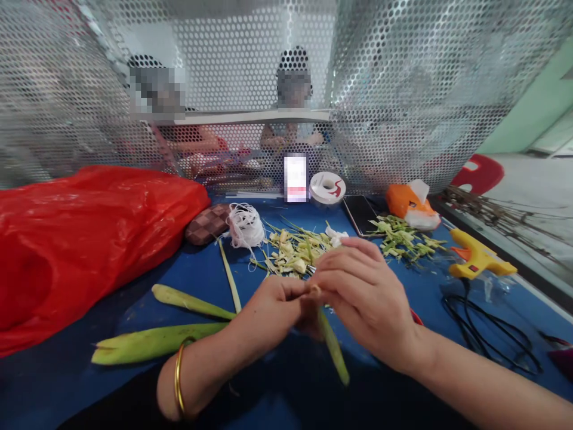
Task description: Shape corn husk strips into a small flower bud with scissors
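Note:
My left hand (275, 307), with a gold bangle (179, 382) on the forearm, pinches a long green leaf piece (335, 352) near its upper end. My right hand (369, 298) meets it there, fingers bent over the same end. The piece hangs down between the hands; its gripped end is mostly hidden by my fingers. A bit of shiny metal shows by the right fingertips, too little to name. Left of my left hand lie a broad green leaf sheath (147, 343), a narrower one (192, 301) and a thin strip (230, 275).
Leaf scraps (290, 245) and greener trimmings (398, 236) lie behind my hands. Around them are white string (246, 226), a ribbon spool (328, 188), phones (296, 179), tissues (409, 206), a yellow glue gun (481, 254) with cable and a red bag (98, 239). People sit behind the perforated screen.

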`<state>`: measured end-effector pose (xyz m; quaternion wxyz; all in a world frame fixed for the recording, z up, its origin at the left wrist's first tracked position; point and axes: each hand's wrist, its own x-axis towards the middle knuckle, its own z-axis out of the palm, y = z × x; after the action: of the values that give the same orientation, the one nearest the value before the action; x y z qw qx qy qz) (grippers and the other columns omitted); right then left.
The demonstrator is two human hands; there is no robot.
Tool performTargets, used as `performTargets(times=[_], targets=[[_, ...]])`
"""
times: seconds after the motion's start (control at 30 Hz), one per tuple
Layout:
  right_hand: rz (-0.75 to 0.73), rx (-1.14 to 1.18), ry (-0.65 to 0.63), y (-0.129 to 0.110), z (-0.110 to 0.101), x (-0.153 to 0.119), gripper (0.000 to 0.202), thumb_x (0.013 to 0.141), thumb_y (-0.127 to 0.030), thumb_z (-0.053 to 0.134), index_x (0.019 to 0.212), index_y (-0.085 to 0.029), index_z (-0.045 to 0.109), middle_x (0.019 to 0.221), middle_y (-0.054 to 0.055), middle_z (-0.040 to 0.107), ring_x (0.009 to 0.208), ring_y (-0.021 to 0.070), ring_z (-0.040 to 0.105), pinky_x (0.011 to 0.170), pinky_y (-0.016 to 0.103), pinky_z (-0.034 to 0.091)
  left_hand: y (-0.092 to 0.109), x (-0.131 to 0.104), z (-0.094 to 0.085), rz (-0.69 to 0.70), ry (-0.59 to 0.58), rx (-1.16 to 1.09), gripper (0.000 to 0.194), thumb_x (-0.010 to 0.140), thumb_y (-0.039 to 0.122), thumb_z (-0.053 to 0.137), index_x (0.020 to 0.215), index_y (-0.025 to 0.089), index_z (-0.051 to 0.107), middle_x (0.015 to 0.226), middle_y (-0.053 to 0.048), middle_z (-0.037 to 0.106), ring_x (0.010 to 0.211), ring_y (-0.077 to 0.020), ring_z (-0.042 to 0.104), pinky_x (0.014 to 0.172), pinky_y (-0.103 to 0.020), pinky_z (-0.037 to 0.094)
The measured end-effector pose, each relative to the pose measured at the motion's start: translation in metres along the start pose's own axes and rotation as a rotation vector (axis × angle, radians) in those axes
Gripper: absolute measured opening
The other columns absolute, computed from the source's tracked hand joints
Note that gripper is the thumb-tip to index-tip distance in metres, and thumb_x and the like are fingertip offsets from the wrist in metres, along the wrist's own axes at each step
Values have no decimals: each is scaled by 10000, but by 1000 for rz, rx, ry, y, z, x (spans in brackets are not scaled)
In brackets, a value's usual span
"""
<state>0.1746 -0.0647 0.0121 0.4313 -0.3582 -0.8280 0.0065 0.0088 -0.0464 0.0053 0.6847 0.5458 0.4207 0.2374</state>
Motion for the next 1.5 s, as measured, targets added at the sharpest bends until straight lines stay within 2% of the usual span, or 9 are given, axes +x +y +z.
performTargets(times=[0.17, 0.23, 0.3, 0.4, 0.57, 0.77, 1.07, 1.3, 1.5], targets=[[508, 139, 194, 24, 0, 2, 150, 900, -221, 492, 944, -202, 635, 898, 57, 694, 858, 206, 626, 781, 344, 459, 4, 2, -12, 58, 166, -307, 293, 776, 404, 688, 937, 166, 745, 761, -48, 732, 697, -137, 658, 717, -245, 496], [721, 298, 103, 32, 5, 3, 148, 878, -246, 519, 796, -190, 628, 750, 23, 663, 722, 180, 606, 685, 304, 457, 8, 1, -16, 114, 182, -377, 290, 777, 355, 698, 998, 171, 739, 875, -60, 746, 802, -144, 667, 827, -253, 482], [813, 488, -143, 31, 11, 3, 185, 843, -253, 562, 688, -177, 627, 643, -5, 617, 613, 152, 562, 599, 274, 434, 12, -1, -18, 187, 190, -396, 261, 753, 273, 721, 990, 167, 744, 927, -56, 746, 873, -146, 662, 907, -247, 448], [786, 768, -353, 17, 20, 0, 107, 790, -270, 651, 765, -178, 699, 689, -5, 653, 645, 153, 582, 632, 272, 457, 15, -3, -15, 246, 170, -403, 270, 724, 211, 734, 990, 163, 742, 923, -48, 748, 895, -153, 660, 924, -252, 440], [872, 1063, -57, -10, 34, -10, 183, 759, -356, 730, 854, -202, 755, 906, 54, 720, 933, 230, 627, 917, 368, 454, 13, -4, -4, 227, 112, -456, 240, 725, 208, 720, 956, 146, 736, 849, -53, 752, 792, -158, 678, 879, -291, 478], [937, 1038, 28, -18, 39, -14, 127, 735, -320, 754, 795, -208, 739, 846, 35, 691, 871, 220, 599, 852, 344, 472, 10, -5, -1, 276, 112, -315, 144, 778, 167, 648, 861, 145, 764, 853, -61, 751, 840, -170, 671, 856, -266, 485], [865, 1035, -6, -15, 41, -22, 120, 742, -232, 736, 671, -219, 640, 656, -31, 548, 728, 155, 553, 704, 252, 479, 13, -11, -5, 230, 140, -197, 226, 748, 130, 640, 932, 162, 766, 869, -50, 749, 881, -198, 659, 821, -273, 484], [933, 994, 39, -19, 47, -24, 214, 715, -335, 762, 865, -219, 663, 865, 23, 648, 857, 202, 597, 802, 327, 510, 12, -9, -6, 188, 149, -263, 274, 739, 121, 641, 994, 140, 739, 759, -54, 738, 812, -184, 670, 766, -258, 476], [701, 857, -270, -3, 35, -10, 260, 777, -445, 689, 735, -188, 680, 781, 37, 656, 786, 198, 600, 774, 336, 500, 14, -4, -14, 168, 214, -342, 338, 707, 211, 711, 1042, 169, 710, 781, -51, 738, 759, -187, 673, 745, -284, 488]])
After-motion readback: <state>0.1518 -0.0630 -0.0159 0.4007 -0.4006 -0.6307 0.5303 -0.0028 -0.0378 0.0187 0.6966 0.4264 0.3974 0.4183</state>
